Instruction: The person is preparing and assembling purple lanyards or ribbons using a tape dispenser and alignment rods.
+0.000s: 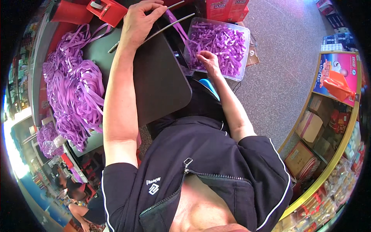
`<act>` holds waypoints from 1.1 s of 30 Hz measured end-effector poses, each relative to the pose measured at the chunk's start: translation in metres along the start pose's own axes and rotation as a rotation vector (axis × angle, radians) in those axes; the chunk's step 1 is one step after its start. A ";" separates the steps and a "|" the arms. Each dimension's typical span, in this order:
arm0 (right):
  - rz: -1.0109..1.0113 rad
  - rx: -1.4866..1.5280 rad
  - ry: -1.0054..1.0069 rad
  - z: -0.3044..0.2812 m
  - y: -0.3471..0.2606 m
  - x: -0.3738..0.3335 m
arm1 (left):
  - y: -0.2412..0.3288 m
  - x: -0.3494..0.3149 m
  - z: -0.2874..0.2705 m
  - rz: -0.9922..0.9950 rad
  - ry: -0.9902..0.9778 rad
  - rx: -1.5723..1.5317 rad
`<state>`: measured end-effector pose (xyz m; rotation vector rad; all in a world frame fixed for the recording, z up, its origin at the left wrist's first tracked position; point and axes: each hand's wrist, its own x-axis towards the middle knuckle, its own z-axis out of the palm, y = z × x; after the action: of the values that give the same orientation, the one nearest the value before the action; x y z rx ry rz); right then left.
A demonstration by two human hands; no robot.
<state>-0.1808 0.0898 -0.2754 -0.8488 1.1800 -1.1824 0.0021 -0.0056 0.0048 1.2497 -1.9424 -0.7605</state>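
Observation:
My left hand (140,22) is over the far part of the black table (154,85), fingers bent together at the upper end of a purple ribbon (177,26). The ribbon runs slantwise down toward a clear plastic tub (245,58). Thin metal rods (172,25) pass beside and under this hand. My right hand (209,62) is at the tub's near left edge, fingertips pinched by the ribbon's lower part. Purple ribbon pieces (222,44) fill the tub. Long purple ribbons (75,85) lie heaped on the table's left side.
A red device (106,11) stands at the table's far edge. Red boxes (226,9) are behind the tub. On the right runs a glass-fronted counter (326,170) with boxes inside. Another person (83,208) sits at the lower left, beyond a bagged purple bundle (49,140).

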 end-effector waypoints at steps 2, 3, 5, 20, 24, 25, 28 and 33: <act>0.050 0.040 -0.022 0.005 -0.018 -0.004 | -0.001 -0.001 -0.001 0.017 0.000 0.010; 0.100 0.081 -0.037 0.006 -0.023 -0.005 | 0.000 -0.001 -0.001 0.019 -0.001 0.009; 0.114 0.103 -0.032 0.007 -0.028 -0.005 | 0.002 -0.001 0.000 0.014 0.009 0.028; 0.253 0.684 -0.171 0.012 -0.049 -0.006 | 0.006 0.000 0.000 -0.010 0.008 0.039; 0.243 0.639 -0.146 0.015 -0.058 -0.010 | 0.004 0.000 -0.001 -0.004 0.008 0.020; 0.245 0.600 -0.134 0.015 -0.058 -0.009 | 0.002 0.001 -0.002 0.022 0.000 0.034; 0.265 0.531 -0.091 0.012 -0.043 -0.004 | 0.001 0.001 -0.001 0.050 -0.003 0.037; 0.280 0.168 0.113 0.010 -0.014 0.013 | 0.001 -0.001 -0.003 0.032 -0.001 0.013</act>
<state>-0.1745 0.0729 -0.2628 -0.4781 1.2271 -1.0902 0.0044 -0.0051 0.0072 1.2240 -1.9665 -0.7334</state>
